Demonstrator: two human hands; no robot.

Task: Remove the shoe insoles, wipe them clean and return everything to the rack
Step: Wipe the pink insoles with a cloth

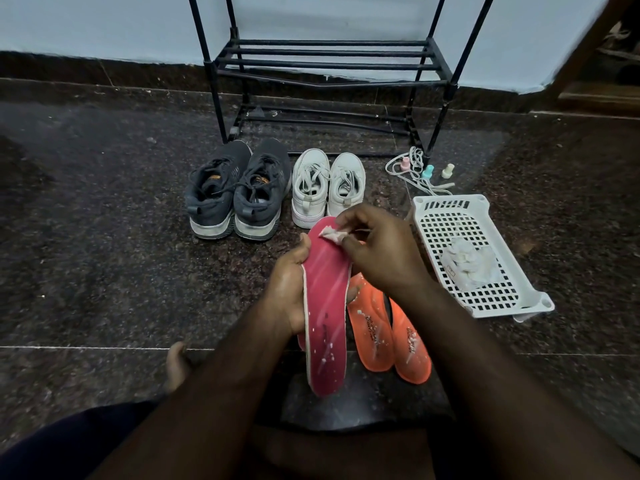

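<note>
Wiping is the step in hand: we hold the long pink foam insole (pixel 325 306) up over the dark speckled stone floor (pixel 104 237), our left hand (pixel 287 289) curled round its edge from nine o'clock, thumb on the toe end. Our right hand (pixel 374 251) pinches a small crumpled white wipe (pixel 331 234) between thumb and fingertips and presses it on the insole's toe, at twelve o'clock of the insole. White flecks dot the heel half, so we judge the next move calls for drawing the wipe down toward six o'clock, with the left grip steady.

Two orange foam insoles (pixel 391 334) lie on the floor at four o'clock of the pink one, also flecked. A pair of dark grey sneakers (pixel 235 192) and a pair of white sneakers (pixel 329 185) stand at twelve o'clock, before the black metal tube rack (pixel 329 60). A white perforated plastic basket (pixel 478 209) at three o'clock holds more crumpled wipes.

A second pink insole is nowhere plain to us. The rack's top is cut off. The small bottles and cord by the rack's foot are too small to make out.
</note>
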